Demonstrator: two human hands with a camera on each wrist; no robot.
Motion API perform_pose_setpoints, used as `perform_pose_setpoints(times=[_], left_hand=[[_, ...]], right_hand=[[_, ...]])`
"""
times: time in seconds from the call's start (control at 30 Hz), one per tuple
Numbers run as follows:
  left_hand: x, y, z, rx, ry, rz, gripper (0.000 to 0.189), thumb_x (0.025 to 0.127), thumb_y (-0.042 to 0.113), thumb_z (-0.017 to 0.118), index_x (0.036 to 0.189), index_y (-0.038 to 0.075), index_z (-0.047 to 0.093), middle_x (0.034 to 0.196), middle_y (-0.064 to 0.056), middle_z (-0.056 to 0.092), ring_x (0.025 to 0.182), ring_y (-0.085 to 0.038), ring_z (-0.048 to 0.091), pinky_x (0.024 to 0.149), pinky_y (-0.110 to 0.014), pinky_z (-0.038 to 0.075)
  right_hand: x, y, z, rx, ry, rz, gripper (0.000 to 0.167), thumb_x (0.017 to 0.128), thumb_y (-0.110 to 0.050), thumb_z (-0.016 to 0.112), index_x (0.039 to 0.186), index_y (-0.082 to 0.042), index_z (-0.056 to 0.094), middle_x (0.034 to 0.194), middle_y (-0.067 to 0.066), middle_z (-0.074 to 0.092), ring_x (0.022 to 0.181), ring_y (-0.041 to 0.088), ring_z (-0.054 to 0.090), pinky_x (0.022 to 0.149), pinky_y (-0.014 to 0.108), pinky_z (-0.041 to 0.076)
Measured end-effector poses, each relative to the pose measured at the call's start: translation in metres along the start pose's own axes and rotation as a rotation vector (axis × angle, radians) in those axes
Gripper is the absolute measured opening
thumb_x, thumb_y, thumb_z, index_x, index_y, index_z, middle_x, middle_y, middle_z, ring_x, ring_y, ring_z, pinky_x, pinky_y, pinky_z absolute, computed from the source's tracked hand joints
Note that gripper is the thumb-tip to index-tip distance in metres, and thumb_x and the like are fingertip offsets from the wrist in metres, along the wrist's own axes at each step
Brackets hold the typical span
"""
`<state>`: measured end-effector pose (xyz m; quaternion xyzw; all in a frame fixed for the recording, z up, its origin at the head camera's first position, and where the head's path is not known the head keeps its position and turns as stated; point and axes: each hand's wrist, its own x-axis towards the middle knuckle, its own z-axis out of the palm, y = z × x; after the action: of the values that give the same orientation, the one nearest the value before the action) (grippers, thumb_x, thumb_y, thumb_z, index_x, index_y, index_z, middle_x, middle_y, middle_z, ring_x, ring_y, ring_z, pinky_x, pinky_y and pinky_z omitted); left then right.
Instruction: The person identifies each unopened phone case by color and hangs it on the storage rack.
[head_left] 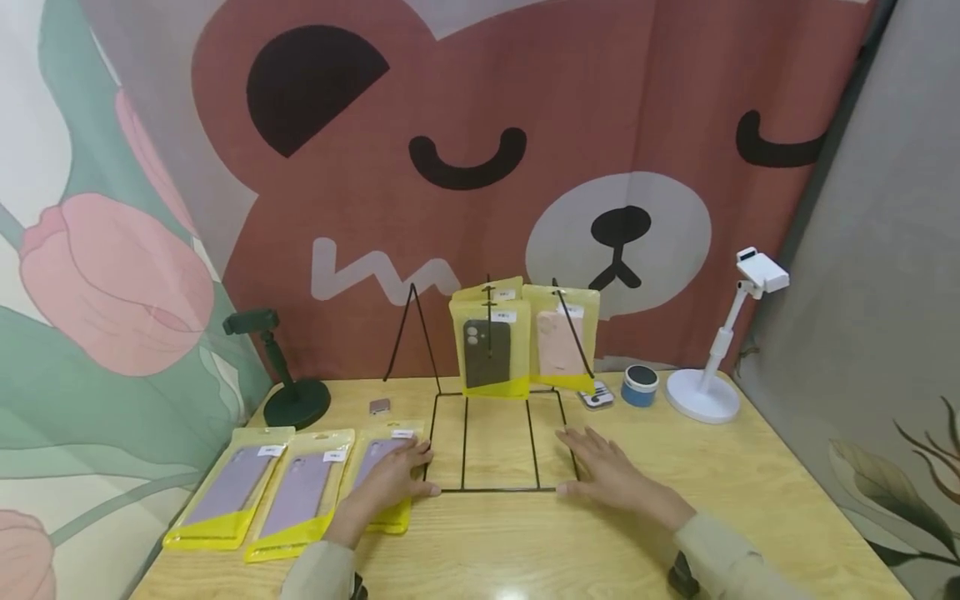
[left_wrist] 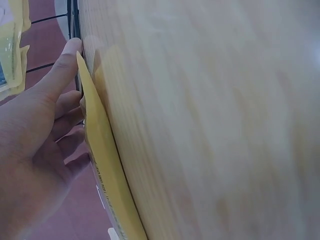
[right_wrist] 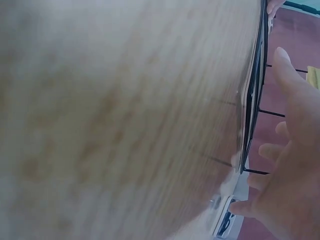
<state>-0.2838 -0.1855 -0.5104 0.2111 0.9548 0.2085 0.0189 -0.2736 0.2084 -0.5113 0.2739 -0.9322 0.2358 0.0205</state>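
Backdrop: brick-red curtain printed with a bear's face, hung behind a pale wooden desk.
Wire rack: black, mid-desk between both hands — rectangular barred base in front, thin uprights and prongs at the back.
Left hand: placed at the rack's front left corner with a loose, spread grip, thumb out toward the front bar, other fingers slightly bent by the side bar.
Right hand: placed at the front right corner with a spread grip, fingers extended; contact with the wire hard to tell.
Hung pouches: dark phone case in a yellow-edged pouch, partly covering another pouch; just to the right, a pink-case pouch.
Lying pouches: three with lilac cases, left of the rack — outer pouch, middle pouch, inner pouch, the last partly hidden by the left hand.
Small items: pinkish piece behind the pouches; flat case and round blue container right of the rack.
Stands: dark green stand far left, white stand far right.
Sleeves: beige on both arms.
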Motion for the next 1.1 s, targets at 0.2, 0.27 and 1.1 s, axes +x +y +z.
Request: perform_pose_setpoints(times=[0.2, 0.27, 1.1], left_hand=[[0.001, 0.001, -0.003, 0.003, 0.007, -0.019, 0.073, 0.077, 0.046, 0.075, 0.132, 0.002, 0.057, 0.145, -0.017, 0.045, 0.136, -0.041, 0.035, 0.106, -0.055, 0.034], [0.001, 0.001, -0.004, 0.004, 0.0, -0.025, 0.074, 0.077, 0.046, 0.075, 0.133, 0.002, 0.057, 0.145, -0.016, 0.045, 0.136, -0.041, 0.035, 0.106, -0.055, 0.033], [0.0, 0.004, -0.001, -0.044, -0.013, -0.047, 0.072, 0.078, 0.045, 0.076, 0.133, 0.004, 0.057, 0.147, -0.01, 0.045, 0.141, -0.037, 0.028, 0.108, -0.054, 0.032]], right_hand=[[0.008, 0.006, -0.003, -0.008, -0.022, 0.011, 0.089, 0.083, -0.061, 0.064, 0.151, -0.013, 0.033, 0.155, 0.016, 0.028, 0.14, 0.049, 0.018, 0.105, 0.073, 0.01], [0.009, 0.008, -0.003, -0.015, -0.031, 0.016, 0.088, 0.083, -0.062, 0.063, 0.15, -0.013, 0.034, 0.155, 0.015, 0.029, 0.14, 0.049, 0.018, 0.105, 0.072, 0.011], [0.005, 0.018, 0.001, -0.027, -0.056, -0.003, 0.089, 0.083, -0.058, 0.065, 0.144, 0.001, 0.041, 0.151, 0.021, 0.032, 0.138, 0.05, 0.024, 0.107, 0.068, 0.014]])
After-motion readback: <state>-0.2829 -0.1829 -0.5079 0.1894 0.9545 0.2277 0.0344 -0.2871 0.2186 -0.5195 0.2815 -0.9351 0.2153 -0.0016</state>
